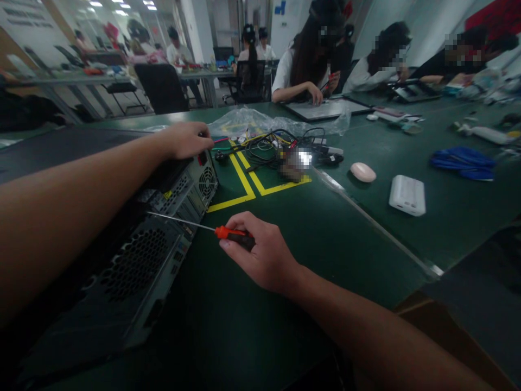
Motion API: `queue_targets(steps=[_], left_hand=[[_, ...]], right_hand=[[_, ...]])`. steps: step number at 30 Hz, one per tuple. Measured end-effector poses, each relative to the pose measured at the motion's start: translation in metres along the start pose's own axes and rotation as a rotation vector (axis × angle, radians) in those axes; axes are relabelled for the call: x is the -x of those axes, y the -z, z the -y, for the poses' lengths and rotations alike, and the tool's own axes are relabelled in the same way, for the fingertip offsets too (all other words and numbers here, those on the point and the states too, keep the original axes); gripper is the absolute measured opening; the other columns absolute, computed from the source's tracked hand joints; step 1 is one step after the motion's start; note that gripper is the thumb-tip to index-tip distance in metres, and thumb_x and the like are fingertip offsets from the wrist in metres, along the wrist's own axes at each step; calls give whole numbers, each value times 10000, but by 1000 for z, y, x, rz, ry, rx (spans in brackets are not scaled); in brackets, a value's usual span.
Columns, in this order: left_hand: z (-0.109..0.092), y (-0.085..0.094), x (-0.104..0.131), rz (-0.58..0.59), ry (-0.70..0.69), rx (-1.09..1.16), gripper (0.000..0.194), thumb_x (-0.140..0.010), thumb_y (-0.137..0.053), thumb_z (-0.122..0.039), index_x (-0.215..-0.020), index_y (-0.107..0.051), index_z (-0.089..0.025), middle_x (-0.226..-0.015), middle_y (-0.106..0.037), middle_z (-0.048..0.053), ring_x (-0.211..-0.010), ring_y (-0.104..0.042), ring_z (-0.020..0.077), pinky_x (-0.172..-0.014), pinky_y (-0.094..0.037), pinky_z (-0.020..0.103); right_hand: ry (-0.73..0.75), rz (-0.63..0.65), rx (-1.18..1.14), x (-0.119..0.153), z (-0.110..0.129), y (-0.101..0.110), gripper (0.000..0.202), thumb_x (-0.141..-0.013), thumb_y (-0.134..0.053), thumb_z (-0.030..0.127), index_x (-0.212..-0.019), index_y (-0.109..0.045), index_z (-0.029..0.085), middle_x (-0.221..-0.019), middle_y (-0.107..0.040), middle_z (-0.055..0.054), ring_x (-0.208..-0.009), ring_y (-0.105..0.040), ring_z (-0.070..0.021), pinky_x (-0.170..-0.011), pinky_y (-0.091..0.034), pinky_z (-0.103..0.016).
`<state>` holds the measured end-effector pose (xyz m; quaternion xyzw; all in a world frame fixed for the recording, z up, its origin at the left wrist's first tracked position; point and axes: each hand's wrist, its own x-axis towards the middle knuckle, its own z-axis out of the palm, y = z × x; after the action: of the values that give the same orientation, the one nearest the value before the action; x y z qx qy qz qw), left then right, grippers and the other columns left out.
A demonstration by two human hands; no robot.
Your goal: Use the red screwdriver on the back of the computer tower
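"Where was the flat-lying screwdriver?"
"In the right hand, between the thumb and the fingers. Its long shaft pointed away from them, leftward, to the computer tower. If the tip touched it, I could not tell."
"And the left hand?"
"It was farther, at the tower's upper corner. Its fingers were bent; what they gripped, I could not tell. Beyond lay the cables."

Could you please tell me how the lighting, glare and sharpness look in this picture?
Head view: dim overall, with the lower side of the computer case in deep shadow; bright ceiling lights; white glare beside the tangled cables; far chairs soft; pixelated patches hiding some details.
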<state>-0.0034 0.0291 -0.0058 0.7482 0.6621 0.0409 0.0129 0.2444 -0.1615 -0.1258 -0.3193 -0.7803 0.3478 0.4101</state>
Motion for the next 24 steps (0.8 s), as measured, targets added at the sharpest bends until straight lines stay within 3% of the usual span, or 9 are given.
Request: queue_targets(steps=[13,24], left_hand=[[5,-4,-5,-18,-11,2,600,-921,-591,-514,-1379,-850,-225,-1266,-847,189,-1193,-769,439,-1058,-592,536],[5,-5,-5,-19,-12,11,636,-884,-591,-506,-1390,-848,-220,-1272,-846,191,-1198,-766,443,-1068,-594,547]], right_hand=[[12,-9,-6,-1,-1,-1,158,-1052,-715,378,-1109,-678,236,-966,-760,-15,-718,-582,-152,-724,-465,-331],[44,-59,4,-2,-4,-1,149,-1058,-750,363,-1130,-757,233,-1020,-814,-32,-807,-667,-173,-789,-522,-331]])
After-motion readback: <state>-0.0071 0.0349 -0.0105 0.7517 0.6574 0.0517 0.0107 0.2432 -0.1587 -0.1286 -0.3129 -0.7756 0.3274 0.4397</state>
